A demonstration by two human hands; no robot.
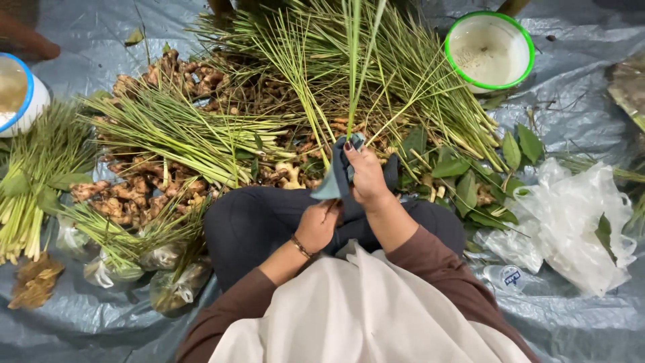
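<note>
Lemongrass stalks [354,74] stood upright above the person's lap, their bases gripped with a blue-grey bag [334,176] by the right hand [366,176]. Its fingers were clamped together around stalks and bag. The left hand [317,225] pinched the bag's lower edge, fingers curled closed. Judged step: bagging a bundle. The next move probably called for drawing the bag over the bases without loosening the grip.

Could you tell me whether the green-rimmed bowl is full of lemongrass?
No, the green-rimmed bowl holds no stalks, only a pale inside.
</note>
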